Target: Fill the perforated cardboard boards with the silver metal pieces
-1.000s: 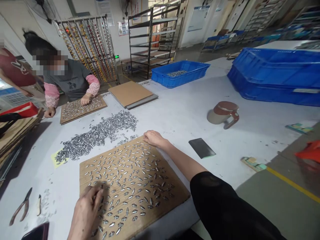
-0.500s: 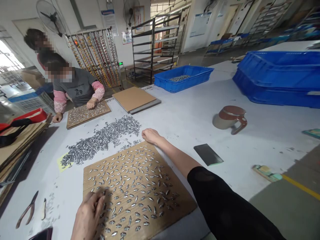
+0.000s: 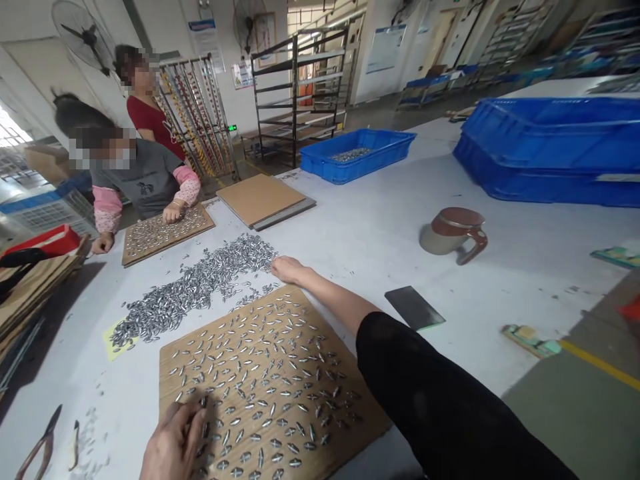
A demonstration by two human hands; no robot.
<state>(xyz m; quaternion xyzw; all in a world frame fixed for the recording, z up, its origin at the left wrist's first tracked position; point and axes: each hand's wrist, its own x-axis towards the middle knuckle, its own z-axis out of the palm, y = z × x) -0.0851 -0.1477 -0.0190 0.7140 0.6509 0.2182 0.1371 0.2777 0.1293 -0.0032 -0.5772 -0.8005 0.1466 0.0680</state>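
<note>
A brown cardboard sheet (image 3: 235,373) lies in front of me, covered with rows of small silvery spindle-shaped metal pieces (image 3: 257,415). My left hand (image 3: 173,440) rests at its near left edge, fingers curled and pressed together; what they hold, if anything, is hidden. Beyond the sheet is a long heap of the same loose pieces (image 3: 200,283), its left end on yellow paper (image 3: 111,341). At the heap's right end, just past the sheet's far edge, my right hand (image 3: 287,269) is closed with the arm stretched out. Whatever is inside it does not show.
Across the table a co-worker's hand (image 3: 173,212) touches another filled cardboard sheet (image 3: 133,257). Stacked boards (image 3: 265,197), a blue tray (image 3: 325,167), larger blue crates (image 3: 540,150), a lidded mug (image 3: 453,230) and a dark flat block (image 3: 414,308) stand around. Pliers (image 3: 45,443) lie at left.
My view has shifted slightly. Both of my hands stay closed at nearly the same places, the right at the heap's end. In the background a person in red has moved right.
</note>
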